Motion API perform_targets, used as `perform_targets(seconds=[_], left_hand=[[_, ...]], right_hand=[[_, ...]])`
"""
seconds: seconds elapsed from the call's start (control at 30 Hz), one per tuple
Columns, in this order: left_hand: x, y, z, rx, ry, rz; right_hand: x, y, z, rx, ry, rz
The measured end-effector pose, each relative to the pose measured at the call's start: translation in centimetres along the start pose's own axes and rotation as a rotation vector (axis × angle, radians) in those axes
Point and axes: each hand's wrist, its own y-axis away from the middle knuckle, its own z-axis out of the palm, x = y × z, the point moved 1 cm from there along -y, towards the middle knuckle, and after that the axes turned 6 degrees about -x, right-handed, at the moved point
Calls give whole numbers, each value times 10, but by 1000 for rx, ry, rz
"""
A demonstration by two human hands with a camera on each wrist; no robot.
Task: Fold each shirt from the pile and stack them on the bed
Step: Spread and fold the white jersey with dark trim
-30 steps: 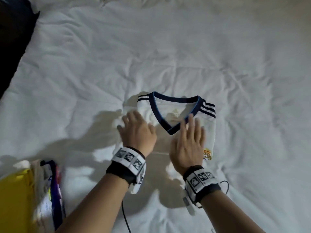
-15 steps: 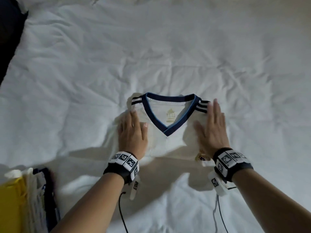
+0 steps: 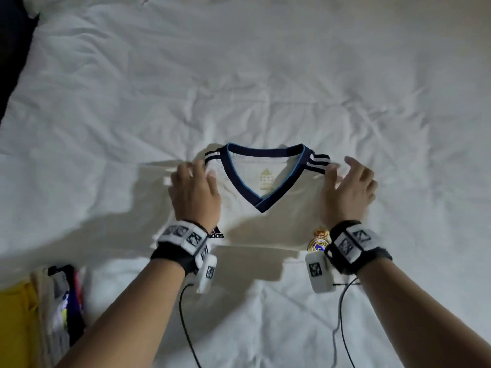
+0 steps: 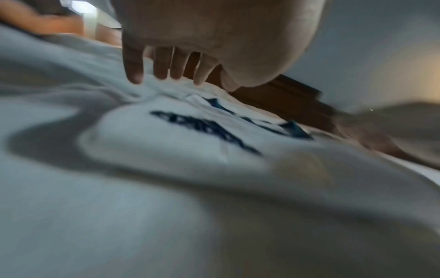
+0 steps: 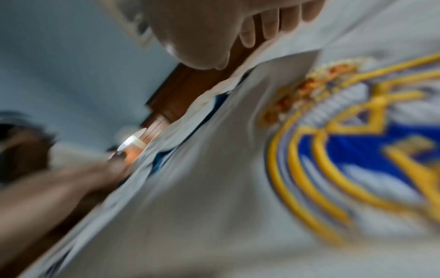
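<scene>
The white shirt (image 3: 265, 224) lies folded into a compact rectangle in the middle of the bed (image 3: 265, 75), collar away from me, club badge (image 3: 318, 240) at its near right corner. My left hand (image 3: 195, 193) sits over the left shoulder, fingers lightly bent with the tips down on the cloth by the striped edge; nothing looks pinched. My right hand (image 3: 349, 191) is at the right shoulder with fingers spread and loose, thumb near the stripes; whether it touches the cloth I cannot tell.

The risk, as I judge it, is in lifting: the fabric looks thin and slippery, so picking the shirt up by the shoulders alone could let the tucked layers slide out and the fold fall open. Dragging it across the wrinkled sheet could bunch the underside.

For room, the bed is wide and open beyond and to the right of the shirt. The pile of clothes (image 3: 53, 309) sits well apart at the near left corner, and a dark edge (image 3: 13, 54) borders the far left.
</scene>
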Motion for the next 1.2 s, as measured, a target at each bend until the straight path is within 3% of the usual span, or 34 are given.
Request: perform_targets(seconds=[0.03, 0.1, 0.17, 0.2, 0.4, 0.47, 0.57, 0.63, 0.7, 0.8, 0.9, 1.03, 1.2], left_hand=[[7, 13, 2, -21, -112, 129], [15, 39, 18, -146, -247, 346], [9, 54, 37, -239, -332, 421], [3, 56, 44, -256, -368, 406], [-28, 44, 34, -182, -296, 144], [-21, 48, 31, -161, -270, 199], [-19, 54, 35, -227, -321, 344], [-30, 54, 35, -229, -305, 300], [-38, 53, 28, -190, -193, 177], [-31, 49, 13, -121, -8, 34], [-15, 34, 6, -160, 184, 5], [-5, 20, 3, -290, 470, -67], [-7, 25, -6, -240, 736, -67]], right_hand=[[-2, 14, 2, 25, 52, -136], [-2, 48, 16, -104, 241, -425], [11, 76, 35, -274, 437, -571], [18, 82, 40, -310, 489, -571], [47, 74, 31, -315, 415, -258], [39, 78, 26, -285, 411, -299], [30, 87, 29, -328, 453, -487], [36, 87, 29, -340, 411, -416], [44, 85, 24, -318, 329, -307], [38, 80, 13, -253, 233, -265], [24, 70, 8, -271, 143, -224], [12, 51, 2, -417, -87, -12], [8, 49, 0, -373, -287, 66]])
